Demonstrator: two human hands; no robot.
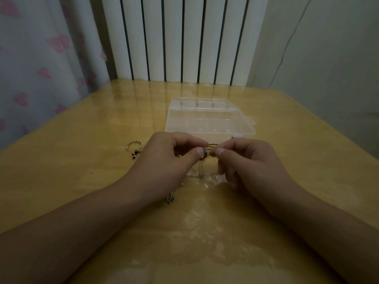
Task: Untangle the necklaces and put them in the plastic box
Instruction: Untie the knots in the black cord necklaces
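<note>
Just above the yellow table, my left hand [172,156] and my right hand [246,160] meet, each pinching the thin dark necklace cord [212,144] between thumb and forefinger. A small pale clasp [204,150] shows at my left fingertips. Below the hands a small metal pendant [170,198] lies on the table, with a tiny charm [181,184] near it. The clear plastic box [207,117] lies beyond my hands, with a lid tab at its right. How the cord runs under my palms is hidden.
A silver twisted ring or bracelet [134,145] with a small dark charm [134,155] lies left of my left hand. A white radiator [180,37] stands behind the table, a heart-print curtain [41,68] at the left. A thin crumpled clear film [205,175] sits under my fingers.
</note>
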